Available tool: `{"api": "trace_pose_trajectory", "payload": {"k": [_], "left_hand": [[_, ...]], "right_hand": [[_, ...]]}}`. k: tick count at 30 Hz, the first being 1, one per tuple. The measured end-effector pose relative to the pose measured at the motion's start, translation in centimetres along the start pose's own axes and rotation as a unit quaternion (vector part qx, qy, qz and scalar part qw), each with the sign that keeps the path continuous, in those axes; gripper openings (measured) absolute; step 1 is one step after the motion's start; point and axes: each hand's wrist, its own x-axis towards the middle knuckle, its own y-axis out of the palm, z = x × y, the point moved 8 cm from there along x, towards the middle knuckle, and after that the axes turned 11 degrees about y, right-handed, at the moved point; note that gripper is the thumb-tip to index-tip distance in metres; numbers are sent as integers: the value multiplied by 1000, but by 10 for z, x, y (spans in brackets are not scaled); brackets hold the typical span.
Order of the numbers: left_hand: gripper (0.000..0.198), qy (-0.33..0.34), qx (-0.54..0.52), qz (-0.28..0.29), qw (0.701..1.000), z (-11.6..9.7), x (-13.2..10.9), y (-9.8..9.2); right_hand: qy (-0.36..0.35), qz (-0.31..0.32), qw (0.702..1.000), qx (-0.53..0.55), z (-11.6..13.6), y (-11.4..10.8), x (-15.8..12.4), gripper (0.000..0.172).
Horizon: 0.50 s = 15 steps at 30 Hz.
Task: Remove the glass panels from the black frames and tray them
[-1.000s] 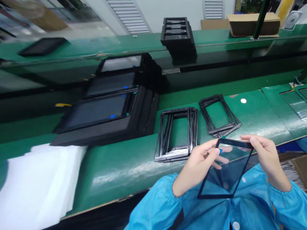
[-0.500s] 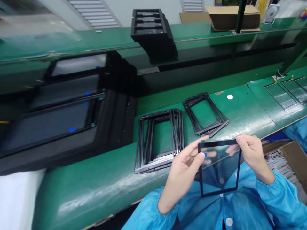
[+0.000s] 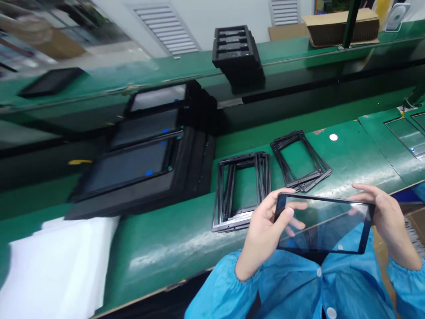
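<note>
A clear glass screen panel (image 3: 327,226) with a black border is held tilted, its long side running left to right, above the bench's front edge. My left hand (image 3: 265,226) grips its left end, thumb on the front and fingers showing through the glass behind. At the right end is my right hand (image 3: 388,217), its fingers apart and partly behind the panel's corner; whether they touch it I cannot tell. Just beyond the panel lie a stack of thin black frames (image 3: 228,190) and a smaller pile of black frames (image 3: 317,157).
Black trays (image 3: 189,155) with dark screen panels are stacked at the left. White sheets (image 3: 59,266) lie at the front left. More black trays (image 3: 237,55) and a cardboard box (image 3: 332,33) stand on the back shelf. Further panels (image 3: 407,133) lie at the right.
The panel has turned from upright to lengthwise. My right hand has loosened from its top corner and spread its fingers, while my left hand keeps hold. The view has swung left.
</note>
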Motion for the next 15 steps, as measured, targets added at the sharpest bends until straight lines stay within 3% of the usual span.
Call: {"api": "trace_pose_trajectory", "payload": {"k": [5,7,9,10,12,13,15], "left_hand": [[48,46,28,-23,998,-1,1,-2],[40,121,105,-41,986,-14,3,-6],[38,239,231,-50,942,-39,3,-4],[39,295,296,-31,908,-50,2,3],[33,363,389,58,845,-60,1,25],[28,370,408,112,827,-58,1,34],[24,355,408,188,820,-51,4,45]], "right_hand": [[9,-52,998,18,-4,11,-11,32],[-2,-64,998,8,2,16,-13,24],[-10,-66,998,-4,7,20,-16,21],[-12,-63,998,-15,7,21,-17,20],[-12,-53,998,-45,4,23,-22,19],[-12,-47,997,-63,0,23,-25,18],[-23,-40,994,-94,-9,19,-27,18]]}}
